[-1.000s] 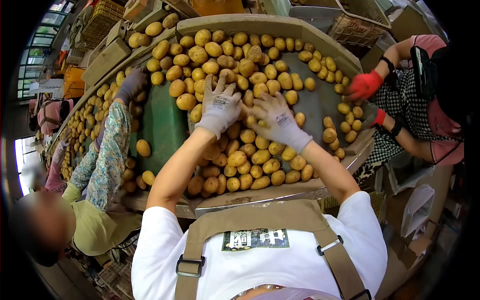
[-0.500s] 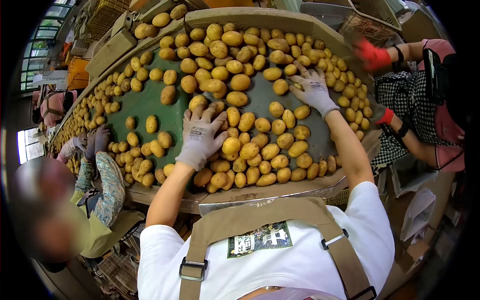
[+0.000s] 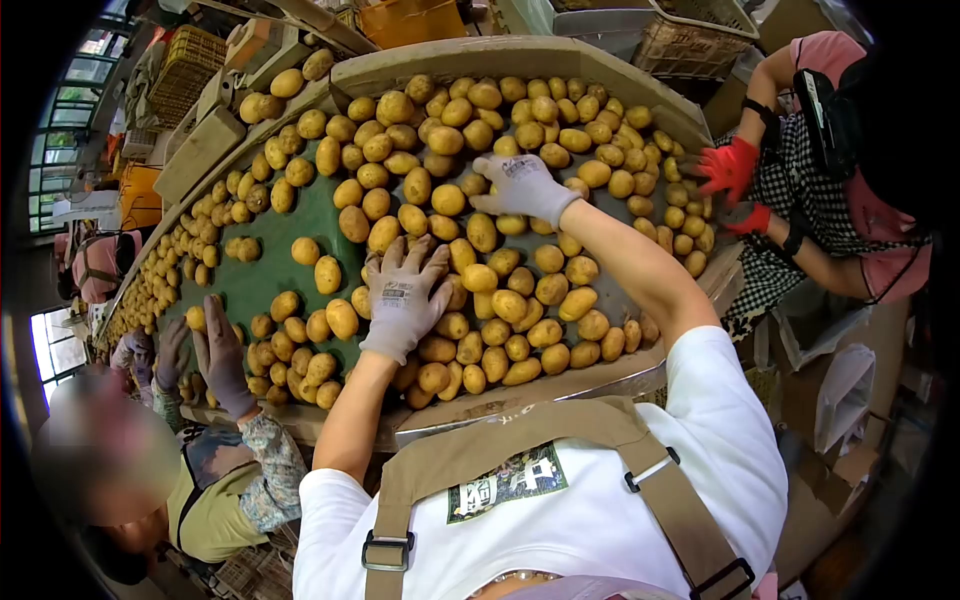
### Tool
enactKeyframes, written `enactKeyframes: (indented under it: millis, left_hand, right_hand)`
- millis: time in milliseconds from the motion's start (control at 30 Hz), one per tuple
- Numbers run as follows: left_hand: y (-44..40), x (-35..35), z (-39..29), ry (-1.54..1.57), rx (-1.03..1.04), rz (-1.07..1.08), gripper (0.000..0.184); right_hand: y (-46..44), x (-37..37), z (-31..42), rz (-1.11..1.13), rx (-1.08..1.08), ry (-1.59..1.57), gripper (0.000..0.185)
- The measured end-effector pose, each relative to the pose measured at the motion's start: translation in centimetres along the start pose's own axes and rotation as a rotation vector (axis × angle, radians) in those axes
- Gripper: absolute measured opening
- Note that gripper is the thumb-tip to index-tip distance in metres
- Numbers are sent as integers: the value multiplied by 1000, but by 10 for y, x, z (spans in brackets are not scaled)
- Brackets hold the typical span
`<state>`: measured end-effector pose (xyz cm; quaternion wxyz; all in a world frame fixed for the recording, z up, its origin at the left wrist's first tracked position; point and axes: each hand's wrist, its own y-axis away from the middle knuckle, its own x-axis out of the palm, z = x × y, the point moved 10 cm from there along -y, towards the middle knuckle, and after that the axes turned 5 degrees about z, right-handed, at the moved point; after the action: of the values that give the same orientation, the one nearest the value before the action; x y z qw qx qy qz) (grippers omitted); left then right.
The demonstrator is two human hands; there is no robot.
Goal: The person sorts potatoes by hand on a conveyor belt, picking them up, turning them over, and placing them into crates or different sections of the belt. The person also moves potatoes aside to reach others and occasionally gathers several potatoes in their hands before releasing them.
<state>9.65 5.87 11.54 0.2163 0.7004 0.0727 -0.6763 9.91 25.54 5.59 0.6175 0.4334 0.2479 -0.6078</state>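
Many yellow-brown potatoes (image 3: 482,232) cover the long sorting table, with its dark grey belt (image 3: 608,215) on the right and green surface (image 3: 255,278) on the left. My left hand (image 3: 402,295), in a pale grey glove, lies palm down with fingers spread, touching potatoes near the seam between the two surfaces. Farther out and to the right, my right hand (image 3: 525,187), gloved alike, reaches over the potatoes. Its fingers stretch leftward with the thumb apart, against the potatoes beside it. Its palm side is hidden.
On the right, a co-worker's red-gloved hand (image 3: 731,170) is over the table end. At left, another co-worker's gloved hand (image 3: 222,358) hovers by the near edge. A raised wooden rim (image 3: 500,60) borders the far side; crates (image 3: 693,42) stand behind it.
My right hand has moved left across the potatoes. Potatoes around it have shifted left and bunched closer to my left hand, which stays spread. The left co-worker's hands have lifted apart.
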Motion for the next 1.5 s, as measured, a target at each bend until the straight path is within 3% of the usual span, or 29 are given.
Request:
enactKeyframes:
  millis: [100, 200, 300, 367, 433, 533, 567, 633, 700, 800, 833, 900, 933, 967, 1033, 1067, 1100, 1200, 1233, 1300, 1367, 1433, 1500]
  left_hand:
    - [-4, -3, -7, 41, -55, 67, 54]
    - [-7, -2, -11, 56, -53, 81, 54]
    - [-5, -1, -8, 58, -11, 54, 53]
    - [-2, 0, -10, 42, 9, 44, 52]
    - [-4, -2, -12, 42, 9, 69, 55]
    - [-12, 3, -10, 19, -31, 90, 57]
    - [-12, 1, -12, 17, -27, 76, 57]
    - [-6, 1, -14, 21, 17, 43, 58]
    - [6, 5, -7, 32, 87, 9, 58]
    - [29, -11, -9, 50, 144, 29, 60]
    - [36, -13, -12, 5, 140, 48, 59]
    - [38, -10, -14, -36, 137, 41, 55]
    - [33, -7, -16, -34, 123, 77, 55]
    - [29, -5, -16, -33, 103, 105, 55]
    - [29, -9, -19, -62, 101, 65, 55]
    - [37, -11, -17, -28, 116, 114, 53]
    - [44, -13, -13, 2, 138, 159, 51]
    - [71, -23, -13, -35, 117, 27, 49]
    - [71, -22, -17, -83, 120, 25, 47]
    - [61, -13, -19, -62, 78, 101, 48]
    - [59, -7, -20, -40, 63, 121, 46]
    - [74, -9, -7, -25, 71, 83, 44]
    - [88, -11, -5, -17, 53, 74, 42]
  right_hand:
    - [15, 10, -7, 42, 28, 43, 60]
    - [8, 16, 0, -87, -112, 69, 58]
    - [27, -34, 48, -43, -444, 341, 47]
    - [31, -125, 15, -442, -415, 205, 40]
    - [13, -188, -107, -628, 350, 417, 47]
    - [35, -170, -118, -879, 158, 304, 58]
    - [18, -122, -136, -421, 328, 119, 67]
    - [36, -17, -103, -93, 303, 38, 74]
    - [95, 41, -38, -246, 156, 122, 83]
    - [182, 49, -15, -72, -114, 99, 48]
    - [202, 46, -36, -108, -72, -105, 44]
    - [225, 52, -82, -193, 347, 154, 42]
    - [225, 39, -60, -362, 297, 136, 40]
    - [216, 28, -12, -340, 209, 7, 44]
    - [207, 60, 81, -128, -268, -138, 47]
    - [212, 57, 85, -135, -275, -43, 50]
    - [214, 60, 61, -191, -255, 91, 48]
    - [216, 48, 8, -323, 241, 227, 47]
    - [199, 48, 28, -220, 201, 242, 48]
    - [203, 50, 107, -387, -263, 51, 55]
    - [189, 86, 103, -62, -290, -60, 64]
    - [195, 75, 45, -325, -155, 172, 70]
    - [215, 72, -43, -76, 313, 98, 73]
